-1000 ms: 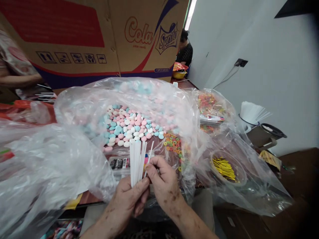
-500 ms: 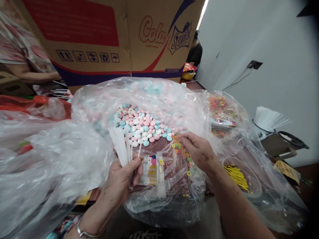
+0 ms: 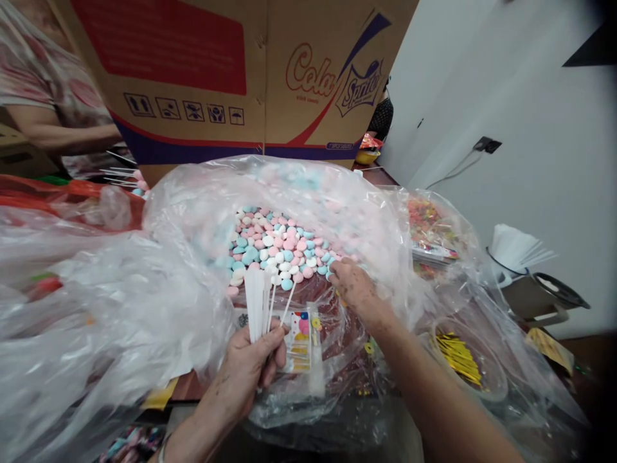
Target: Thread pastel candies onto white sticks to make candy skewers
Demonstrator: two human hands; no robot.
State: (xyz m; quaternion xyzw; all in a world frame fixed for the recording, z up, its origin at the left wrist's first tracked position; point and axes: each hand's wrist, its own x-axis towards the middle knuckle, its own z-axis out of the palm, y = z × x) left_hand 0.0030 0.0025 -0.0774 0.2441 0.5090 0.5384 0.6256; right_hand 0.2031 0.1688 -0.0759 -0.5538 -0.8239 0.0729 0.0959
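My left hand (image 3: 255, 360) is closed round a fanned bundle of white sticks (image 3: 258, 302) that point upward, with thin ones standing apart at its right side. Beyond it, pink, white and blue candies (image 3: 279, 244) spill from a large clear plastic bag (image 3: 207, 186). At the right edge of these candies is my right hand (image 3: 354, 286), its fingers bent and touching the pile; whether anything is between the fingertips is hidden. Small yellow ring candies (image 3: 369, 348) lie near my right forearm. A printed packet (image 3: 299, 341) rests just right of my left hand.
A big cardboard box (image 3: 193, 83) stands behind the bag. Plastic bags (image 3: 120, 308) cover the left side. At the right are a tub of yellow ties (image 3: 457, 357) and a pitcher (image 3: 540, 296). A person's arm (image 3: 62, 135) shows at the far left.
My right hand has moved from the small ring candies to the edge of the pink, white and blue pile. The bundle in my left hand now stands more upright. The view has shifted slightly.
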